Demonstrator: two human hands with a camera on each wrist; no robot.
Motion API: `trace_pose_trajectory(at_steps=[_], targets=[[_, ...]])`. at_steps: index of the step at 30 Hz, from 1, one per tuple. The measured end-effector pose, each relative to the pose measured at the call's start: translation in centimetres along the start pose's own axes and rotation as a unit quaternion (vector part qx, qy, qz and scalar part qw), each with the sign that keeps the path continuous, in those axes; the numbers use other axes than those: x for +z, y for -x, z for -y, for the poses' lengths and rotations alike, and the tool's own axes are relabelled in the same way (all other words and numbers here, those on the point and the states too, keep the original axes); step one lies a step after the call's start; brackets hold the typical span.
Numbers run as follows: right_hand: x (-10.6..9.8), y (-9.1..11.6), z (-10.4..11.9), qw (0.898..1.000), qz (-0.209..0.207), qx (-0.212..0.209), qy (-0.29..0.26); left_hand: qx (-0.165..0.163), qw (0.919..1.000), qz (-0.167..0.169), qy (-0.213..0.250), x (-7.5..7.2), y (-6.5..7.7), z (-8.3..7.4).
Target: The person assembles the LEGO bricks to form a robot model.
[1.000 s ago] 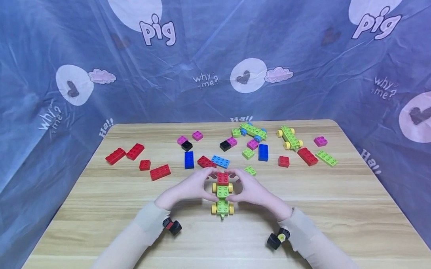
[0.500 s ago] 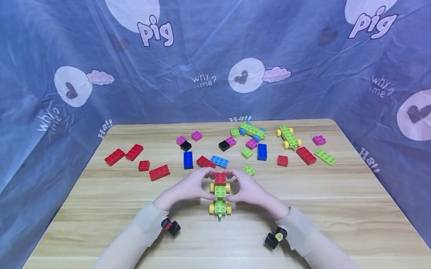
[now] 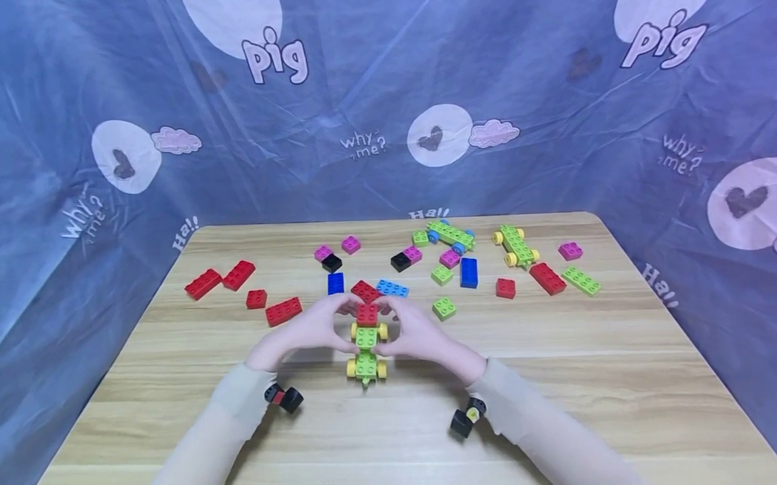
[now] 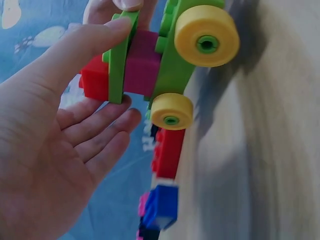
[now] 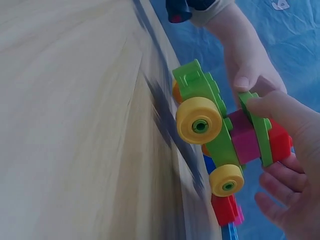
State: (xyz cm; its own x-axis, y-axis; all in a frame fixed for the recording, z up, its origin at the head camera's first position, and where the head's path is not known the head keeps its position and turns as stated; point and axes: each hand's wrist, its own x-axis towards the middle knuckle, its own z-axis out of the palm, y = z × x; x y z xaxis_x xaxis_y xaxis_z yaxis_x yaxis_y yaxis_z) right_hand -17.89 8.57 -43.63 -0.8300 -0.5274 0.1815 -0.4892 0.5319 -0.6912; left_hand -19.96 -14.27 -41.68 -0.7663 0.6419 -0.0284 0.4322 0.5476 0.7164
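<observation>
At the left of the wooden table, two long red bricks are laid aslant near each other; nearer, a small red brick and another long red brick are seen. To the right of these, a toy car is grasped from its left side by the left hand, thumb on the near side and fingers on the far side. Farther off, a magenta brick is touched by a black brick, with a dark blue brick placed nearer. The toy car is held near the middle of the table, its length pointed away from the person; on its yellow-wheeled green base, a purple brick, a green plate and a red block are stacked. Whether its wheels are rested on the wood cannot be told. From the right, the same car is gripped by the right hand, the green plate being pressed by its thumb. Farther right, a blue-wheeled chassis and a yellow-wheeled chassis are parked at the far side, and by the latter a long red piece, a long green piece and a magenta block are scattered.
</observation>
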Motion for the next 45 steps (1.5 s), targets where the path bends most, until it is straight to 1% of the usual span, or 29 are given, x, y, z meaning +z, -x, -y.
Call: trace_pose_trajectory(at_steps=[3,6,10,13,19,25,29,33,37,45], targets=[[0.6,-0.9,0.6,1.0,0.002,-0.004,-0.006,-0.008,1.0,0.003,0.005,-1.0,0.6,0.5],[1.2,-1.7,1.1,1.0,0.005,-0.006,-0.013,-0.013,0.9999,0.005,0.0,-1.9,1.2,0.8],[1.9,-2.7,1.6,1.0,0.009,-0.006,-0.014,-0.025,0.9996,0.005,-0.006,-2.8,1.8,1.0],[2.3,-3.4,2.0,1.0,0.01,-0.007,-0.015,-0.028,0.9996,0.0,-0.001,-3.3,2.2,1.4],[3.0,-4.4,2.4,1.0,0.014,-0.005,-0.021,-0.02,0.9998,-0.004,0.007,-4.0,2.6,2.4],[3.6,-5.1,2.7,0.999,0.018,0.007,-0.026,-0.03,0.9995,0.002,0.0,-4.7,2.8,3.0],[3.9,-5.5,2.9,0.999,0.03,0.014,-0.03,-0.039,0.9992,0.01,-0.001,-5.1,3.1,3.1],[4.3,-5.7,3.1,0.999,0.033,0.013,-0.021,-0.046,0.9989,0.012,-0.001,-5.2,3.3,3.3],[4.7,-5.8,3.1,0.999,0.031,0.006,-0.01,-0.047,0.9988,0.01,-0.003,-5.3,3.4,3.5],[4.9,-5.9,3.2,0.999,0.037,0.002,-0.014,-0.047,0.9989,0.007,0.0,-5.2,3.7,3.8]])
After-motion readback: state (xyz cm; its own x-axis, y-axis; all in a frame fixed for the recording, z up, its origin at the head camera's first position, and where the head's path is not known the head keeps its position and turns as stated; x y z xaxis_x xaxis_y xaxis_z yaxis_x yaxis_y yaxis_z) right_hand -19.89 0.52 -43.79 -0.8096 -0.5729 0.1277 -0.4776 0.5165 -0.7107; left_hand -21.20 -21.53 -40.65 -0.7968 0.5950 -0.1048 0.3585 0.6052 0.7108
